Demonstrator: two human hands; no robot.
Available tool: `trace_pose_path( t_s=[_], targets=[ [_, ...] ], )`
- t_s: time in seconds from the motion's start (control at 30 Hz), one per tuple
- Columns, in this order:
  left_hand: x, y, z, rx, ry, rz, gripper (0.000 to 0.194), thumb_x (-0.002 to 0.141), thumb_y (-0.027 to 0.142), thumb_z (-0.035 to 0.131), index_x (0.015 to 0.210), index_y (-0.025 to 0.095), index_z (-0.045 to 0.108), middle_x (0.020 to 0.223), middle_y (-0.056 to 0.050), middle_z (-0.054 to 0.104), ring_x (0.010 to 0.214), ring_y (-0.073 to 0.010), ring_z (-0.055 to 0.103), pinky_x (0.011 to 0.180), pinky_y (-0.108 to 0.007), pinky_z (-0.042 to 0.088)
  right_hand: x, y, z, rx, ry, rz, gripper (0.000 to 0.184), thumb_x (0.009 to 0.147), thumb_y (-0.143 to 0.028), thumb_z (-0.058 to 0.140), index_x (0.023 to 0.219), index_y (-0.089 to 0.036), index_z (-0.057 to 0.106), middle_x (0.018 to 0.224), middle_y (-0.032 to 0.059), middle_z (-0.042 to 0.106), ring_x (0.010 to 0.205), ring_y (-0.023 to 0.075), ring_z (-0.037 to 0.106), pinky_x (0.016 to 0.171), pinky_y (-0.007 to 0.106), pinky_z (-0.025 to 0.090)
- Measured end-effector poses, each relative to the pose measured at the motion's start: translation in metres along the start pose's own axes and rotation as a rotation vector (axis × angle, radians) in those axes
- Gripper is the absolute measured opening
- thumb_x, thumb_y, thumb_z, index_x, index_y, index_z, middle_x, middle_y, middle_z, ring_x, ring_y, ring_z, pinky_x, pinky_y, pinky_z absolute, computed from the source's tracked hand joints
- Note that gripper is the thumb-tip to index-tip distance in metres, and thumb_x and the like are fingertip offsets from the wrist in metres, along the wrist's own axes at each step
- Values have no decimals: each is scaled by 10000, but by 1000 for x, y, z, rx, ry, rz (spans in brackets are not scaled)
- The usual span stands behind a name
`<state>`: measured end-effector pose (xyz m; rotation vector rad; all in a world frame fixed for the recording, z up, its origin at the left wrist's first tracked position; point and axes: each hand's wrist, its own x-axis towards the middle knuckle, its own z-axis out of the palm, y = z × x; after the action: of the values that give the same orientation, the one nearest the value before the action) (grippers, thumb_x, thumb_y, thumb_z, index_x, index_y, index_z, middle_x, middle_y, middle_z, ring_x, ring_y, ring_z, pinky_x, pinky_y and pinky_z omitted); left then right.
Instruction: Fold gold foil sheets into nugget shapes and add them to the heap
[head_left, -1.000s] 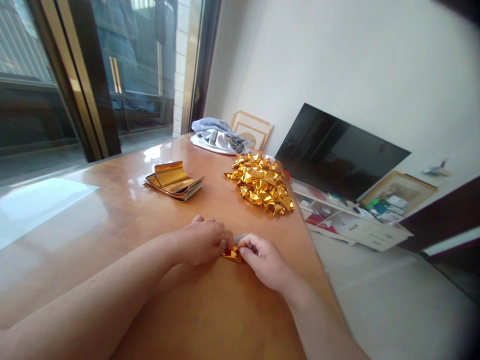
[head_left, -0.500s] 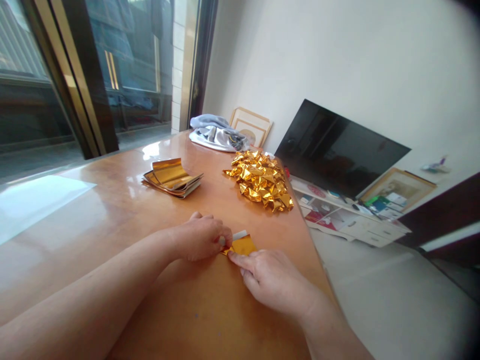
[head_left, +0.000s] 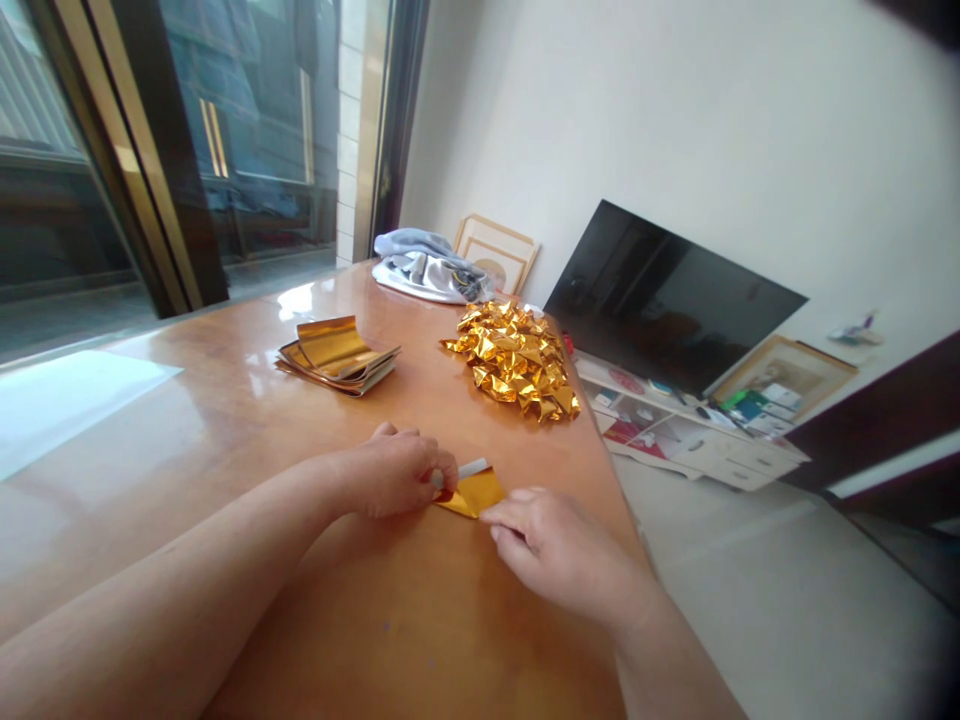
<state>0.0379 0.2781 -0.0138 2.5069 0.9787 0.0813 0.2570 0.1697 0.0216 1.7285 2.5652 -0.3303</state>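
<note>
A small folded sheet of gold foil paper (head_left: 480, 490) with a pale strip along its far edge lies on the table. My left hand (head_left: 401, 472) has its fingers curled down on the sheet's left end, pinching it. At the right near corner of the sheet, the fingertips of my right hand (head_left: 551, 540) touch the edge, the index finger stretched out and the thumb apart below it. Beyond my hands, a stack of flat gold foil paper (head_left: 337, 355) sits to the left. A heap of folded gold foil pieces (head_left: 517, 362) lies to the right.
The glossy wooden table (head_left: 360, 620) ends at a right edge close to my right arm. A pale sheet (head_left: 75, 400) lies at the left. Bundled cloth (head_left: 427, 265) rests at the far end. Past the table stand a television (head_left: 667, 300) and a white cabinet (head_left: 697, 445).
My right hand has slid right along the near edge of the gold foil paper, uncovering more of it. My left hand stays on the left end. The view has shifted slightly.
</note>
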Motion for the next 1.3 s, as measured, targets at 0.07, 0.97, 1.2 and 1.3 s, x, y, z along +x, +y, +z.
trace_pose_path(
  t_s=[0.07,0.97,1.2,1.3],
  targets=[
    [-1,0,-1,-11,2,13,273,817,208,558,949,348,752,952,27,759,968,-238,623,883,-387,346,5,-1,6,11,89,-65,275,977,-232,497,1050,-270,759,935,47,708,899,182,619,779,268,423],
    [1,-10,0,-69,-28,34,250,849,281,581,1011,369,750,912,43,751,869,-187,655,875,-348,343,24,-14,39,-24,218,-251,241,983,-144,472,1102,-178,679,1040,104,633,1037,239,536,919,373,487],
    [0,-10,-3,-82,-56,10,337,813,189,577,1028,369,763,860,43,740,840,-182,653,869,-342,349,30,-18,43,-42,210,-263,294,962,-127,478,1183,-190,661,1076,106,624,1043,244,523,910,368,481],
    [1,-11,-3,-85,-57,3,401,790,143,552,1041,372,764,833,47,740,842,-184,652,878,-344,352,32,-21,42,-55,205,-257,312,950,-127,483,1204,-189,654,1082,104,620,1035,247,519,905,372,475]
  ],
)
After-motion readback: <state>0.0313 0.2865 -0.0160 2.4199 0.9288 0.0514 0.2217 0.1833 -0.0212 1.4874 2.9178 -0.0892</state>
